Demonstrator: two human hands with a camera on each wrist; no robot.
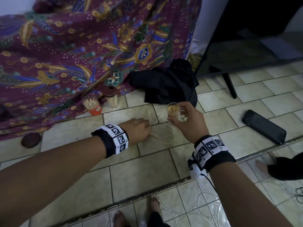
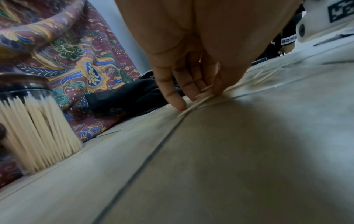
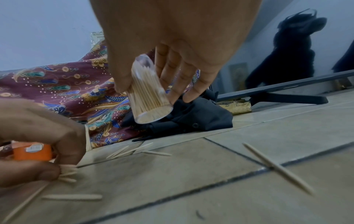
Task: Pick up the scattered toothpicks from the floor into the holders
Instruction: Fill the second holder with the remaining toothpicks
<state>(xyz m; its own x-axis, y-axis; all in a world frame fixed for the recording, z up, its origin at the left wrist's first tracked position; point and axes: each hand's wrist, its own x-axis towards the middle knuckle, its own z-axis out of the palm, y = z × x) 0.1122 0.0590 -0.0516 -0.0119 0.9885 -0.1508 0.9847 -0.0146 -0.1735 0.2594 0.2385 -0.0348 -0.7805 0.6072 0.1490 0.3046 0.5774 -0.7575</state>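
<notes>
**Head view: gathering loose toothpicks at the floor**

The left hand (image 1: 139,128) pinches a small bundle (image 3: 68,172) between thumb and fingertips (image 2: 179,104) against the floor (image 1: 147,169). More toothpicks (image 1: 169,126) lie just beyond those fingertips. The right hand (image 1: 188,122) grips an open holder (image 1: 173,110), nearly full, just beside. Next move, by judgement: lift the bundle, align it, drop it into the holder's mouth.

We cannot count the blurred toothpicks (image 2: 204,94) under our left hand (image 2: 191,60). At nine o'clock, the lidded holder (image 2: 36,125) is cut by the left wrist view's edge, and our hand hides most of the orange holder (image 3: 32,152).
</notes>
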